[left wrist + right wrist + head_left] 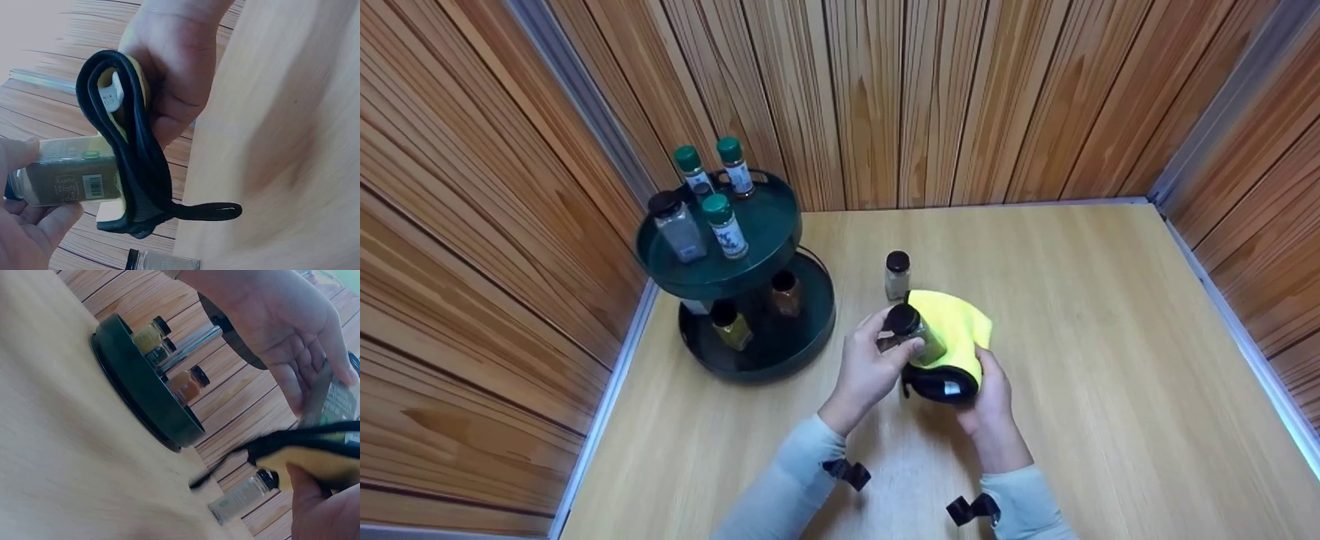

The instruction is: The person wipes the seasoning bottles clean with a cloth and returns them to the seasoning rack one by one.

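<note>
My left hand (871, 369) pinches a spice jar (931, 346) near its black cap, holding it tilted above the table. In the left wrist view the jar (73, 177) shows a barcode label. A yellow cloth (956, 319) with black edging lies folded against the jar's lower end, my right hand (992, 394) gripping it from the other side. The cloth's black hanging loop (208, 211) sticks out in the left wrist view. The cloth hides the jar's base. Just beyond the cloth, another black-capped jar (897, 279) stands on the table.
A dark green two-tier round rack (769, 367) stands at the left. Several green-capped jars (729, 234) and a larger dark-capped jar (681, 234) stand on its upper tier. Below are an orange-brown jar (786, 296) and a yellowish jar (733, 330). Wood-panelled walls (870, 105) enclose the table.
</note>
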`<state>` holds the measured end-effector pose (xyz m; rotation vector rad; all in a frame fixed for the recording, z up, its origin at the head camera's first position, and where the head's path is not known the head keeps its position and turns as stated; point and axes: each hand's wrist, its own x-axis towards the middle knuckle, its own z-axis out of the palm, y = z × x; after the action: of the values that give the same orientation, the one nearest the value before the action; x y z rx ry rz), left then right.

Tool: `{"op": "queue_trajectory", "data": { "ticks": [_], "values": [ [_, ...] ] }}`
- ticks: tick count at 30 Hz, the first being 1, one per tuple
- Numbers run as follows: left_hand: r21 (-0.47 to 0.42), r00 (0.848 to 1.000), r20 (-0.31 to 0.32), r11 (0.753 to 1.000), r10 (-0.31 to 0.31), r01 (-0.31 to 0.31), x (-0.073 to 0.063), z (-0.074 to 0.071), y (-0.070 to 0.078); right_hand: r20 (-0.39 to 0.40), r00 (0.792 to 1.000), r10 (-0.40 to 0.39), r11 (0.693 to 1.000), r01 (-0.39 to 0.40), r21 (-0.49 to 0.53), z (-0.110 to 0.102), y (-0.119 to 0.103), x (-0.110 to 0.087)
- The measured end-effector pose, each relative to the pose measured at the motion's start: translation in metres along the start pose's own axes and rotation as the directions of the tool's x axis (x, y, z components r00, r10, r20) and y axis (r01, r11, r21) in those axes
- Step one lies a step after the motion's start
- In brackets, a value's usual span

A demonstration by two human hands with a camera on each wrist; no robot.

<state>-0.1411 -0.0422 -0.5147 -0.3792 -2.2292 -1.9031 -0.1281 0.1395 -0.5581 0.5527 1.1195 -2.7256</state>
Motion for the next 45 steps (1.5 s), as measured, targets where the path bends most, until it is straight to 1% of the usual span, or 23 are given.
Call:
{"op": "queue_trajectory", "data": {
  "ticks": [2, 6, 9, 12, 16, 20, 23, 26, 28, 32, 35, 38, 42, 45],
  "values": [
    [0.03, 1.0, -0.011, 1.0, 0.006, -0.006, 0.0, -0.001, 0.0, -0.013, 1.0, 0.011, 0.999, -0.012, -0.034, -0.001, 0.001, -0.002],
    [0.07, 1.0, -0.026, 0.997, -0.004, 0.006, 0.001, -0.007, -0.002, -0.017, 1.0, -0.002, 0.988, 0.0, -0.155, -0.004, 0.002, -0.006],
    [0.083, 1.0, -0.025, 0.996, -0.015, 0.017, 0.003, -0.012, -0.003, -0.019, 0.999, -0.041, 0.971, 0.036, -0.237, -0.006, 0.001, -0.006],
    [0.098, 0.999, -0.035, 0.995, -0.027, 0.03, 0.004, -0.019, -0.004, -0.011, 0.996, -0.089, 0.952, 0.082, -0.294, -0.007, -0.001, -0.006],
    [0.104, 0.996, -0.054, 0.992, -0.066, 0.071, 0.005, -0.032, -0.005, -0.009, 0.991, -0.134, 0.933, 0.123, -0.337, -0.009, -0.005, -0.007],
    [0.14, 0.989, -0.084, 0.981, -0.124, 0.135, 0.006, -0.05, -0.006, -0.011, 0.987, -0.163, 0.921, 0.148, -0.36, -0.012, -0.009, -0.007],
    [0.206, 0.981, -0.115, 0.963, -0.154, 0.176, 0.007, -0.064, -0.006, -0.006, 0.984, -0.18, 0.914, 0.166, -0.37, -0.014, -0.012, -0.008],
    [0.264, 0.976, -0.145, 0.944, -0.165, 0.199, 0.009, -0.077, -0.006, 0.001, 0.983, -0.185, 0.909, 0.172, -0.38, -0.016, -0.015, -0.009],
    [0.282, 0.972, -0.164, 0.936, -0.169, 0.21, 0.01, -0.084, -0.007, 0.006, 0.983, -0.185, 0.906, 0.172, -0.386, -0.017, -0.016, -0.009],
    [0.28, 0.967, -0.203, 0.938, -0.151, 0.205, 0.012, -0.098, -0.01, 0.019, 0.984, -0.178, 0.905, 0.171, -0.39, -0.018, -0.018, -0.011],
    [0.295, 0.965, -0.234, 0.936, -0.122, 0.19, 0.013, -0.108, -0.014, 0.032, 0.983, -0.18, 0.899, 0.178, -0.399, -0.019, -0.019, -0.011],
    [0.33, 0.959, -0.265, 0.926, -0.097, 0.185, 0.013, -0.116, -0.018, 0.037, 0.983, -0.18, 0.896, 0.18, -0.405, -0.02, -0.02, -0.011],
    [0.348, 0.95, -0.297, 0.915, -0.099, 0.204, 0.013, -0.127, -0.025, 0.025, 0.984, -0.179, 0.9, 0.173, -0.399, -0.019, -0.021, -0.013],
    [0.347, 0.947, -0.302, 0.912, -0.112, 0.219, 0.014, -0.134, -0.029, 0.016, 0.983, -0.185, 0.9, 0.176, -0.398, -0.02, -0.024, -0.015]
  ]
}}
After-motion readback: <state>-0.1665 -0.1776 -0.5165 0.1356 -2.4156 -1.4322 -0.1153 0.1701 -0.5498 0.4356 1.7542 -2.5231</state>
